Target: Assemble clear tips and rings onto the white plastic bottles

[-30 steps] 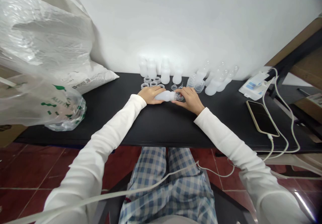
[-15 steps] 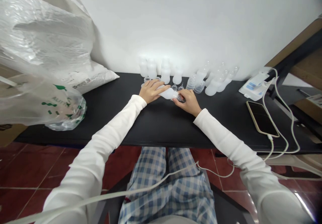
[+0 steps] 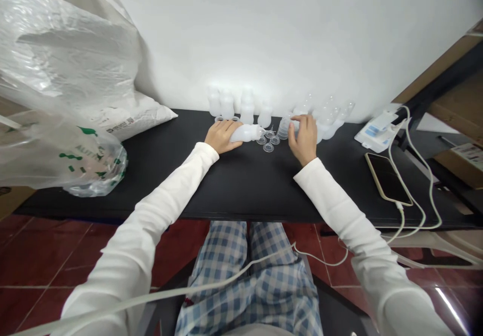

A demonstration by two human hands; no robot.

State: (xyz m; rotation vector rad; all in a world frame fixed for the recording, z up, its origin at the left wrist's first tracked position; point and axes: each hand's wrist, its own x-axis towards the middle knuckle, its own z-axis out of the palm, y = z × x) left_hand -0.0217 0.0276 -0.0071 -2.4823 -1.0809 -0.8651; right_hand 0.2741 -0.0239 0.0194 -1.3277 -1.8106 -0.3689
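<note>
My left hand (image 3: 222, 136) is closed around a small translucent white bottle (image 3: 246, 133), tilted on its side with its neck toward the right. A thin clear tip shows at the bottle's mouth. Just right of that neck, several clear round-flanged pieces (image 3: 268, 147) like teats lie on the black table. My right hand (image 3: 305, 137) has its thumb and fingers apart, beside a stack of clear cups or caps (image 3: 284, 128). Whether its fingertips touch anything behind them cannot be made out.
Uncapped white bottles (image 3: 247, 105) stand along the wall; bottles with clear domed tops (image 3: 332, 117) stand farther right. A phone (image 3: 388, 179) on a cable and a white power strip (image 3: 377, 131) lie at right. Large plastic bags (image 3: 98, 160) fill the left end of the black table (image 3: 245, 190).
My right hand has left the bottle's neck and moved right to the clear cups. My left hand still holds the bottle, now with its neck and the loose clear pieces uncovered.
</note>
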